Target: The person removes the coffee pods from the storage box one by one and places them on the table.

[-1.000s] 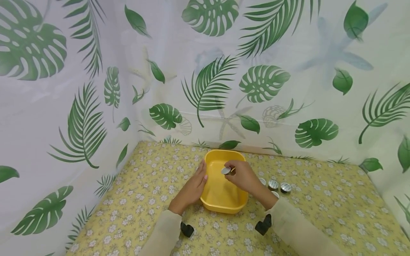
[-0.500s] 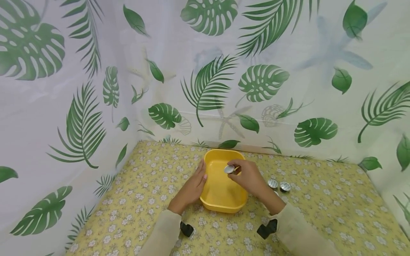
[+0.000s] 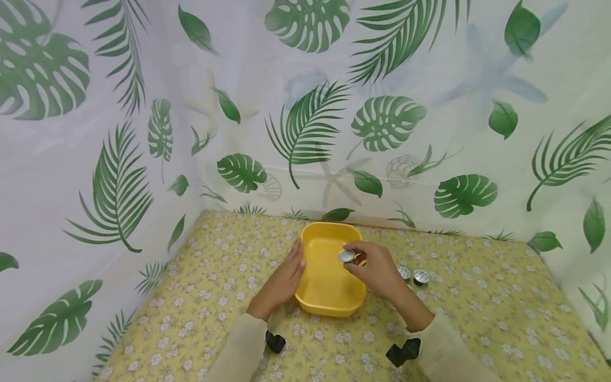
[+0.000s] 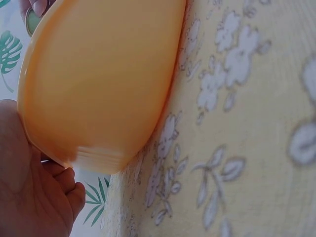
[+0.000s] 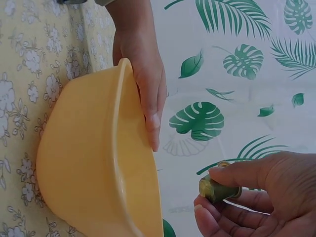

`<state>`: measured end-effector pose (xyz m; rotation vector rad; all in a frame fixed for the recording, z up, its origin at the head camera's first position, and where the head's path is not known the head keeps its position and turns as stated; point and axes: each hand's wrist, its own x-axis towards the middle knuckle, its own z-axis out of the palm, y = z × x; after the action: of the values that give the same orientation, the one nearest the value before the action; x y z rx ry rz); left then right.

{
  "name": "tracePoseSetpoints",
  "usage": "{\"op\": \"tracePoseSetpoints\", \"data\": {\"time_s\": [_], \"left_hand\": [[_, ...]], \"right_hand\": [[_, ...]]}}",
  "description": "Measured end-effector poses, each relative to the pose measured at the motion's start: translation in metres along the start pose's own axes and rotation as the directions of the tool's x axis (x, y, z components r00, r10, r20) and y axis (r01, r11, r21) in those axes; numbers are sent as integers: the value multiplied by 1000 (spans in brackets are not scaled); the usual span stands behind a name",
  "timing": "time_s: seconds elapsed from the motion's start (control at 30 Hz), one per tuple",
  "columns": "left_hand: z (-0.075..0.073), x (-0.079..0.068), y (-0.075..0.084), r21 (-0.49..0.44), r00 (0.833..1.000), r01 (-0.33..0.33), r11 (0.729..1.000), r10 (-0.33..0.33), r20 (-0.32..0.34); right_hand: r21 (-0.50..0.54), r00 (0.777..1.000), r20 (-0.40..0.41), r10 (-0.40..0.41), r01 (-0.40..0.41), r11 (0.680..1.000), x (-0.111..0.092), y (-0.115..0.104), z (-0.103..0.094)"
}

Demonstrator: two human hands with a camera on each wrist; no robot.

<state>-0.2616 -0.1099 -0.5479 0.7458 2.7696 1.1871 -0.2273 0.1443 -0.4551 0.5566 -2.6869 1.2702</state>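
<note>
A yellow plastic tub [image 3: 329, 309] stands on the table. My left hand [image 3: 282, 278] holds its left rim, with the thumb at the edge and the fingers along the outer wall, partly curled in the left wrist view. Over the tub's right part, my right hand [image 3: 377, 268] pinches a coffee capsule [image 3: 346, 256] between thumb and fingers. Its silver foil lid shows from above, and the right wrist view shows the green body of the capsule [image 5: 217, 190]. Two more foil-lidded capsules [image 3: 421, 277] stand right of the tub, one partly behind my right forearm.
A yellow flowered cloth [image 3: 215, 276] covers the table. White sheeting [image 3: 315, 185] with green leaf prints walls off the back and left side. Black wrist mounts [image 3: 403, 352] hang under both sleeves.
My right hand has moved slightly right with the capsule, whose foil side has turned more upward. My right forearm now hides capsules that showed earlier. The left hand keeps its place on the tub.
</note>
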Motion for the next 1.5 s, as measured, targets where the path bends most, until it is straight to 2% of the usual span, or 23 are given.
{"op": "tracePoseSetpoints", "data": {"time_s": [0.2,0.63,1.2,1.5], "left_hand": [[-2,-1,2,-2,1000,6,1000,-6,7],[-2,0,3,3,1000,0,1000,0,8],[-2,2,5,-5,1000,9,1000,-9,-3],[0,1,4,-12,1000,4,1000,-4,7]], "right_hand": [[21,999,-20,25,-24,999,-7,2,-1],[-16,996,-51,68,-69,997,-23,5,-7],[-22,993,-98,68,-70,997,-45,9,-22],[-21,984,-54,167,-169,985,-56,16,-27]]}}
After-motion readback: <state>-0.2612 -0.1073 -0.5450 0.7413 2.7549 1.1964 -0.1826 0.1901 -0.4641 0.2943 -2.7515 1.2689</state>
